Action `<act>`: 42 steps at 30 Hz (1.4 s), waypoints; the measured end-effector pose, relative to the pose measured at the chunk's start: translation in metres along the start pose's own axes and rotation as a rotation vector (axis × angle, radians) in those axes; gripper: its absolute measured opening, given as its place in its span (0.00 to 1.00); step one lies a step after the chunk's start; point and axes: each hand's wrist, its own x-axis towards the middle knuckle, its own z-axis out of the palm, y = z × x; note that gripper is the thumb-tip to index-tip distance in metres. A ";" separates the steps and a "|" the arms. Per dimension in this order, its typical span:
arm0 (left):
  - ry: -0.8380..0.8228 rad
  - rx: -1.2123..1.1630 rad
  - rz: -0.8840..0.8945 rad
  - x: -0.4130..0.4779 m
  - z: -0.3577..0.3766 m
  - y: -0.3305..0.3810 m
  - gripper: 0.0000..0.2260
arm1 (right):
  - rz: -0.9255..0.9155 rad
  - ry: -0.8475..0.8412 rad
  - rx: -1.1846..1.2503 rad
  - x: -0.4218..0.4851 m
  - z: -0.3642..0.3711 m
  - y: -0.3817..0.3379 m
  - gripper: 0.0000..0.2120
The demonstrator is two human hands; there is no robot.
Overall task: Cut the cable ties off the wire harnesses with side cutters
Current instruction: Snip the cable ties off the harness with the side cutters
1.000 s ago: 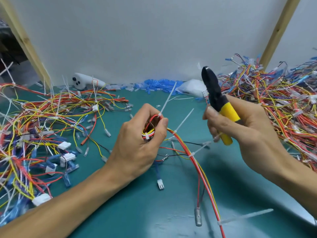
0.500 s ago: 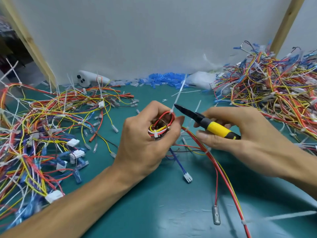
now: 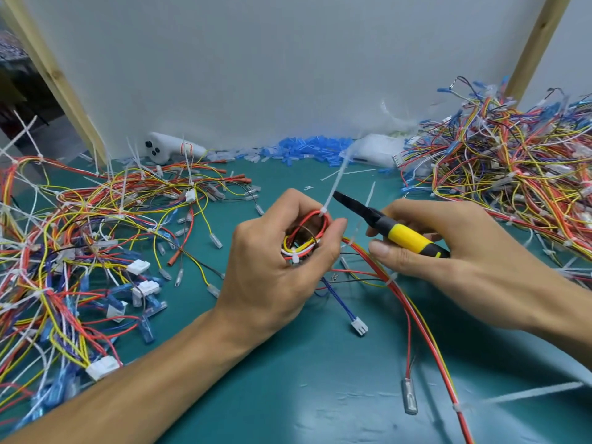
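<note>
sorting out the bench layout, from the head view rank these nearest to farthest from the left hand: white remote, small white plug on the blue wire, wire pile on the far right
From the left hand:
1. Small white plug on the blue wire, just right of the hand and toward the person.
2. White remote, back left by the wall.
3. Wire pile, far right, beyond the right hand.

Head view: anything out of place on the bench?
One oddity: a white handheld controller lies against the back wall among loose cable ties, unrelated to harness work. Wire piles and clipped ties look like ordinary mess.
</note>
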 end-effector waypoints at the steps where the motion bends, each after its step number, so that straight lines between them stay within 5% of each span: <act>1: -0.001 0.000 -0.002 0.000 0.000 0.000 0.10 | -0.002 0.004 0.009 0.000 0.000 0.001 0.23; 9: 0.035 -0.033 -0.046 0.002 0.000 -0.003 0.09 | 0.082 0.111 0.338 0.002 -0.005 0.007 0.23; 32: -0.017 0.014 0.019 0.000 0.001 -0.002 0.10 | -0.004 0.072 0.119 0.001 -0.005 0.003 0.18; 37: -0.016 0.008 0.015 0.000 0.001 -0.002 0.11 | 0.024 0.086 0.301 0.002 -0.006 0.005 0.19; 42: -0.014 0.024 0.022 0.000 0.001 -0.001 0.10 | 0.013 0.040 0.045 0.001 -0.007 0.006 0.18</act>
